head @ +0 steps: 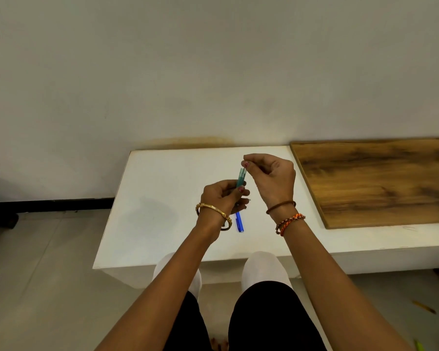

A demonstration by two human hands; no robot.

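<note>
Above the low white table [162, 198] my left hand [222, 197] grips a teal see-through pen barrel [240, 177], held nearly upright. My right hand [270, 177] is just above it, thumb and forefinger pinched together at the barrel's top end; what they pinch is too small to tell. A blue pen cap [239, 221] lies on the table below my left hand. A small pale piece shows by my left fingers, partly hidden.
A brown wooden board [378, 181] lies on the right part of the table. The wall stands right behind the table. Tiled floor lies to the left, with a dark object at the far left edge. My knees are under the table's front edge.
</note>
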